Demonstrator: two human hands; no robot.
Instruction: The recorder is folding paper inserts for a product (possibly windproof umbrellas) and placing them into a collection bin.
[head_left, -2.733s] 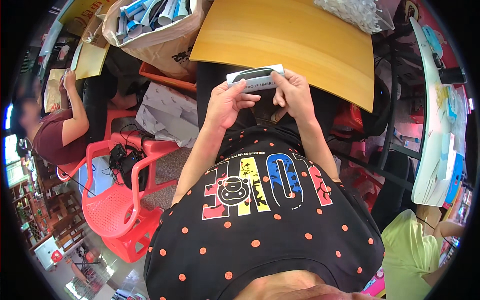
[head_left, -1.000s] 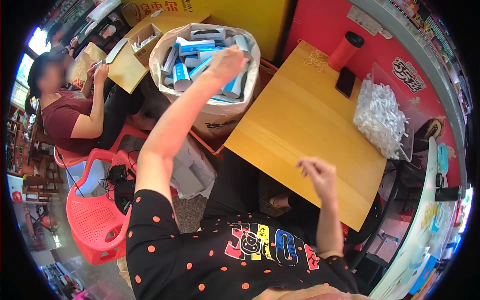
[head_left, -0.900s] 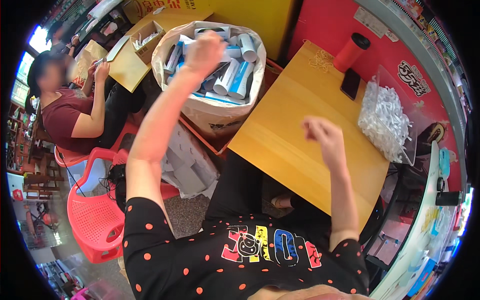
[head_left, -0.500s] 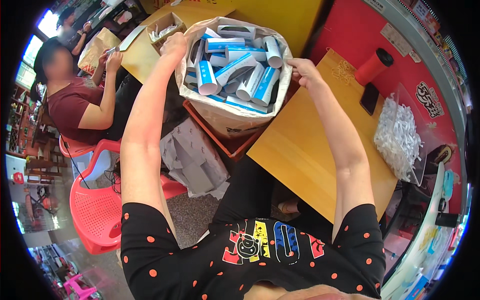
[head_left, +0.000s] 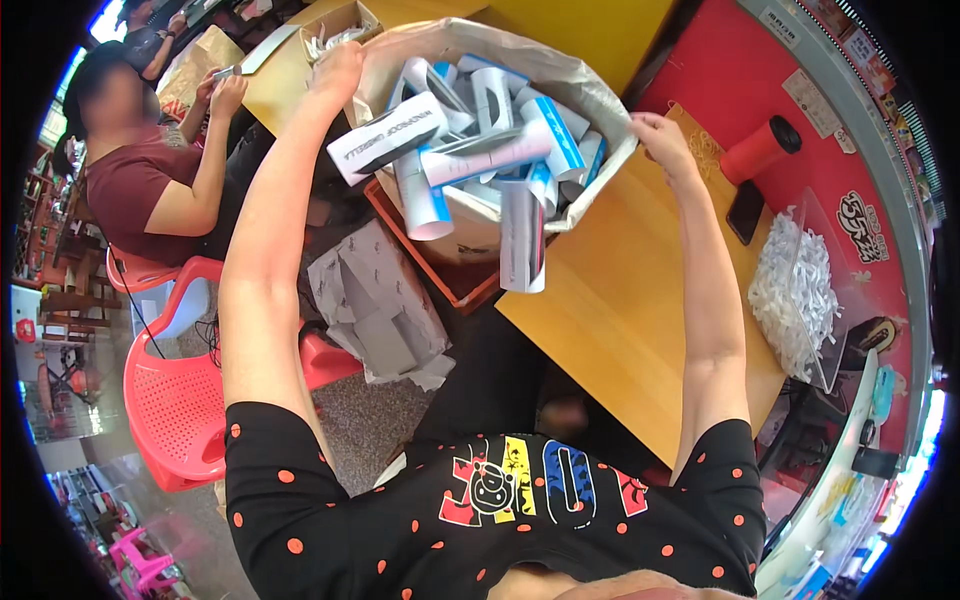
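Observation:
A large off-white woven sack (head_left: 590,85) stands in front of me, full of white and blue paper sleeves (head_left: 485,160), curved like tubes. My left hand (head_left: 340,72) is closed on the sack's rim at the far left. At the right, my right hand (head_left: 662,145) pinches the opposite part of the rim. Between them the mouth is stretched wide and tilts toward me. One white sleeve (head_left: 388,138) juts over the left side of the mouth. Another sleeve (head_left: 522,245) hangs upright past the near rim; whether it touches the sack I cannot tell.
An orange-red frame (head_left: 440,280) lies under the sack. To the right a wooden table (head_left: 610,310) bears a red tumbler (head_left: 762,148), a phone (head_left: 745,212) and a clear bin of white strips (head_left: 795,290). A crumpled carton (head_left: 385,310), a red chair (head_left: 180,420) and a seated person (head_left: 160,190) are at left.
Both hands have spread the sack's mouth wider and tipped it toward me. The sleeves have shifted and heaped up, and some now stick out over the near and left rim.

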